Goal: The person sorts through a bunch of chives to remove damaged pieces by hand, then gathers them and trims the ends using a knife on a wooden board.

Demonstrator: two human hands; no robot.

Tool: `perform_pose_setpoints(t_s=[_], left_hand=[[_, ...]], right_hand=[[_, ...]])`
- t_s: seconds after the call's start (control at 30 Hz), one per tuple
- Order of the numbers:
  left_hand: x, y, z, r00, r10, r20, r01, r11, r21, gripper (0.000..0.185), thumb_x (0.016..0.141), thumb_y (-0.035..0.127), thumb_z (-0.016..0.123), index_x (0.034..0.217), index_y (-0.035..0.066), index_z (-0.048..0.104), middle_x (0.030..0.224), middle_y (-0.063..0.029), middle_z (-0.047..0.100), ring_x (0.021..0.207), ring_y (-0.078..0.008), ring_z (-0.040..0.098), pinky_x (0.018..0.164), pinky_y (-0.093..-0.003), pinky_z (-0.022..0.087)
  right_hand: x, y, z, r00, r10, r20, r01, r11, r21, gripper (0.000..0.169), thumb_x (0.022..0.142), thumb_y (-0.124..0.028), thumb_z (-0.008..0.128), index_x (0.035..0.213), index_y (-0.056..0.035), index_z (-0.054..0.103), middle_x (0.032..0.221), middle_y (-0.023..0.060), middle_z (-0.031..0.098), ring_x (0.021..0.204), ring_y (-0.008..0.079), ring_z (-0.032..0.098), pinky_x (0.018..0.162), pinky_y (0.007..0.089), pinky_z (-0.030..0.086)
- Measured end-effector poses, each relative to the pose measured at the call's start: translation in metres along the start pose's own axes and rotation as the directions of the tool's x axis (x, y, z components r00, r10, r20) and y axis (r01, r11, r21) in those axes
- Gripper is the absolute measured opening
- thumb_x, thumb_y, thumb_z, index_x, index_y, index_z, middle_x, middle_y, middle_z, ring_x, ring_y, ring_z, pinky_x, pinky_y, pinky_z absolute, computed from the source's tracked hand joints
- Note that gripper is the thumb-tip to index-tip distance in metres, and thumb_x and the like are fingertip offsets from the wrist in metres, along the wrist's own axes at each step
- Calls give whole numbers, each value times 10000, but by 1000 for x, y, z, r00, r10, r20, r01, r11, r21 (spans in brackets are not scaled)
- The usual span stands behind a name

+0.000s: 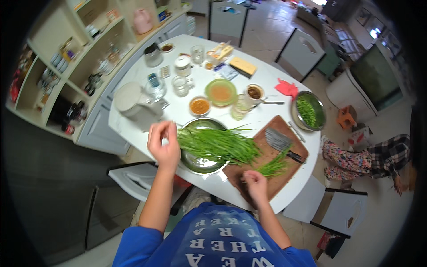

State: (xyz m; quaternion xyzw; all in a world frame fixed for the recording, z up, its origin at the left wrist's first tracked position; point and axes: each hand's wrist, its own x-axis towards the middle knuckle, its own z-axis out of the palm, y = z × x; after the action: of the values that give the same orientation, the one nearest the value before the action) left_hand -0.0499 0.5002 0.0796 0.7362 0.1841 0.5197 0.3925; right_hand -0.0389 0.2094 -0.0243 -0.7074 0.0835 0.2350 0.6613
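A large bunch of green chives (pixel 217 143) lies across a shiny metal bowl (pixel 205 167), its tips reaching over a brown cutting board (pixel 278 187). My left hand (pixel 164 143) is beside the bunch's pale ends at the bowl's left rim, thumb and fingertips drawn together. Blur hides whether it pinches a stalk. Over the board's near part, my right hand (pixel 256 185) has curled fingers at the near ends of a smaller chive bunch (pixel 273 167). Whether it grips them is unclear. A cleaver (pixel 278 140) with a black handle rests on the board's far side.
On the white table (pixel 206 185) stand a bowl of chopped greens (pixel 307 110), a bowl of orange sauce (pixel 200 106), a green-rimmed dish (pixel 221 92), a glass mug (pixel 180 86) and a large pitcher (pixel 133 103). Chairs surround it. Another person (pixel 367 160) is at the right.
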Motion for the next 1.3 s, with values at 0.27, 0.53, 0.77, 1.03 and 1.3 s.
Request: perform_pose_setpoints(t_s=[0.27,0.53,0.77,1.03,1.3], left_hand=[[-97,112,27,822,463,332,-358,873,-332,132,731,-40,668,846,-22,605,745,-145,669,604,-255,652,545,-300,513],[-164,123,36,752,307,583,-20,895,-446,151,754,-47,609,903,-43,587,858,-175,672,718,-228,655,644,-273,523],[-230,94,46,91,-436,895,935,346,73,124,890,21,642,1004,-18,612,873,-74,681,754,-116,646,693,-247,537],[-271,51,66,260,-499,827,875,484,17,109,874,-32,632,980,-19,609,818,-66,676,725,-112,643,659,-239,541],[-284,-2,81,556,-556,618,353,831,430,196,796,99,733,883,-16,600,661,-100,662,574,-166,643,575,-303,524]], right_hand=[[-41,-93,-10,781,52,622,-490,670,558,512,995,-451,430,1118,9,616,760,2,568,572,49,434,507,202,347],[-57,-82,-78,932,67,357,-242,848,472,237,944,-238,604,1020,-16,637,757,-6,583,522,31,435,468,183,342],[-53,-29,-118,978,-3,210,-28,989,145,194,954,-183,582,1033,-27,666,782,3,634,530,22,473,461,174,369],[-16,8,-140,988,154,28,-157,980,120,205,938,-210,610,944,-9,652,772,27,653,492,49,454,456,203,388],[58,52,-124,907,413,-86,-419,905,-75,188,910,-209,628,827,-45,666,748,7,654,511,59,476,407,219,383]])
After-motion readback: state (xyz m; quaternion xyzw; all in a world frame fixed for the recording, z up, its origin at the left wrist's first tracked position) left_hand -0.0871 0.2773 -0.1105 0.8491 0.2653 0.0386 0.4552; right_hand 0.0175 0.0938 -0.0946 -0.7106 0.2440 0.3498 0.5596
